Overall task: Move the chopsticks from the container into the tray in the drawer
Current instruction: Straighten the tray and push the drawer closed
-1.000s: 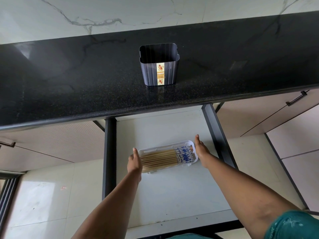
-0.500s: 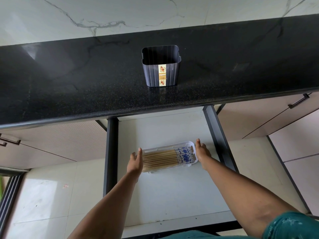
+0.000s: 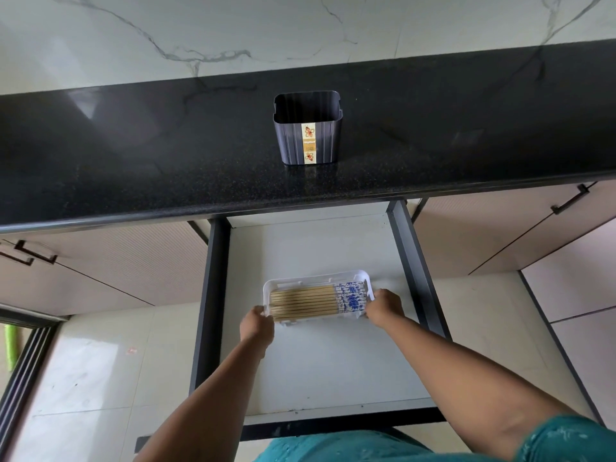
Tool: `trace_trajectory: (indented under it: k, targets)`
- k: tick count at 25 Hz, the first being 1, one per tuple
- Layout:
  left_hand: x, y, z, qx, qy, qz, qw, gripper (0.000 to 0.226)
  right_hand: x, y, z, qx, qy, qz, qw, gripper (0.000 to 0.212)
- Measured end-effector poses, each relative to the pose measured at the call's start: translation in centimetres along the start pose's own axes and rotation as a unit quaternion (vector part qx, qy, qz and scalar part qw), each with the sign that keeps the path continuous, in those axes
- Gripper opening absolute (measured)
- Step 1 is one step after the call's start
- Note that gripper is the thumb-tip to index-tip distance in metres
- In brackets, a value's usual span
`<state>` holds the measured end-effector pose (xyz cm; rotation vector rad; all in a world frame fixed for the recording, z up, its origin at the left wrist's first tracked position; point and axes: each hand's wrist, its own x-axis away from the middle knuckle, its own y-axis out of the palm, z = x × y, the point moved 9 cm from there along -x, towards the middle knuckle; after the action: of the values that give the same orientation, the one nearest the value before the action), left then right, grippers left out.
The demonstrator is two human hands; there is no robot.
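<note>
Two hands grip the tray [image 3: 317,277] in the drawer [image 3: 310,368]: left hand [image 3: 256,325] and right hand [image 3: 383,306] clasp its ends, chopsticks [image 3: 316,301] between them.

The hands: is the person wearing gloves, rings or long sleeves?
No gloves or rings show. The left hand and right hand are bare, and both forearms are uncovered. A teal sleeve with small pale flecks begins near the right upper arm, matching the teal clothing at the bottom edge.
</note>
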<state>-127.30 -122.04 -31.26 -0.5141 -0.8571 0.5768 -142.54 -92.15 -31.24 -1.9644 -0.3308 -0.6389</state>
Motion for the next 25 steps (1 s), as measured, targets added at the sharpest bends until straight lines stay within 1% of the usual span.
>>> trace_trajectory:
  k: [2,3,5,7,9,10,12,14,16,18,20,21,23,24,25]
  targets:
    - [0.2,-0.2,0.3,-0.002,0.002,-0.002,1.0,0.041,-0.2,0.2,0.2,-0.006,0.004,-0.006,1.0,0.028]
    - [0.2,-0.4,0.8,-0.026,0.019,-0.001,0.999,0.041,-0.3,0.3,0.4,-0.016,0.008,-0.008,1.0,0.028]
    - [0.0,-1.2,1.9,-0.091,0.05,-0.001,0.995,0.039,-0.2,0.5,0.8,-0.05,0.023,-0.016,0.998,0.029]
    - [0.1,-1.9,2.4,-0.176,0.055,-0.017,0.983,0.045,0.4,-0.3,1.0,-0.068,0.02,0.005,0.997,0.038]
    - [0.9,-2.2,3.1,-0.273,0.077,-0.014,0.959,0.052,1.0,-2.0,0.4,-0.02,-0.029,0.056,0.998,0.045]
    - [2.0,-2.2,3.4,-0.294,0.098,0.003,0.951,0.053,1.3,-2.8,-0.4,0.016,-0.074,0.08,0.994,0.046]
    - [5.0,-1.7,4.1,-0.295,0.161,0.045,0.941,0.054,2.2,-4.2,-2.2,0.085,-0.166,0.12,0.975,0.047]
    - [8.4,-0.8,4.4,-0.307,0.227,0.077,0.921,0.053,3.9,-5.3,-3.3,0.13,-0.213,0.153,0.956,0.048]
    - [11.1,-0.9,4.9,-0.324,0.295,0.12,0.891,0.042,6.1,-5.4,-3.6,0.159,-0.241,0.176,0.941,0.047]
    - [13.3,-2.3,6.2,-0.316,0.366,0.162,0.86,0.026,8.4,-5.2,-3.3,0.174,-0.255,0.191,0.932,0.043]
    - [15.0,-4.3,6.8,-0.297,0.402,0.198,0.843,0.019,11.0,-4.7,-2.5,0.178,-0.265,0.205,0.925,0.037]
    - [15.7,-5.1,6.8,-0.288,0.406,0.206,0.843,0.02,12.3,-4.5,-2.0,0.177,-0.266,0.209,0.924,0.035]
    - [17.3,-5.5,5.7,-0.279,0.408,0.185,0.849,0.025,14.8,-3.9,-1.2,0.165,-0.262,0.211,0.927,0.029]
    - [18.0,-5.2,4.7,-0.28,0.404,0.161,0.856,0.037,16.0,-3.3,-0.8,0.148,-0.268,0.21,0.929,0.025]
    - [18.6,-4.6,3.2,-0.286,0.396,0.134,0.862,0.052,17.4,-2.5,-0.5,0.136,-0.274,0.204,0.93,0.031]
